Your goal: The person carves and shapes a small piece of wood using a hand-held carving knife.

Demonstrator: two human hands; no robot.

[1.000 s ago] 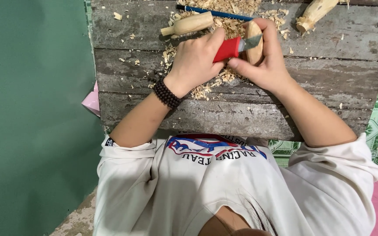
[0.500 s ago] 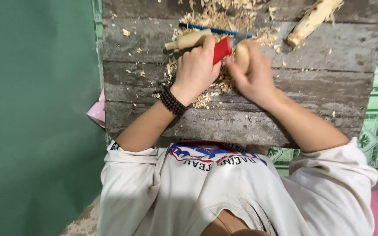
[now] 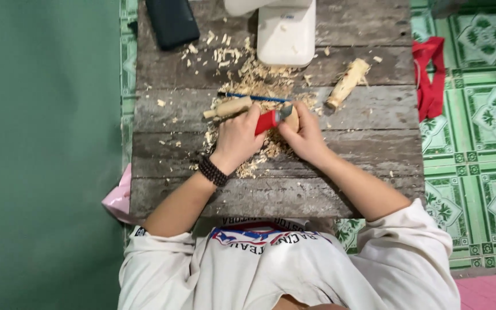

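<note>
We count two hands (image 3: 236, 138), one red-handled knife (image 3: 268, 120), three wood pieces (image 3: 347, 83), one blue pencil (image 3: 254, 97), one dark phone (image 3: 172, 22) far left, one white box (image 3: 285, 31).

Left arm: reaching forward from the near left, forearm bare, sleeve pushed up to the elbow, and angling toward the middle.
Left wrist: wearing a dark beaded band and bending slightly inward.
Left hand (image 3: 237, 136): lying knuckles up, fingers curling down into a closed grip, thumb pointing toward the right.
Right arm: coming in from the near right, forearm bare, sleeve bunching at the elbow, and slanting up toward the middle.
Right hand (image 3: 304, 138): lying just beside the left hand, fingers curling in a closed grip, fingertips pointing to the far side.
Both hands: meeting at the middle, thumbs nearly touching.
</note>
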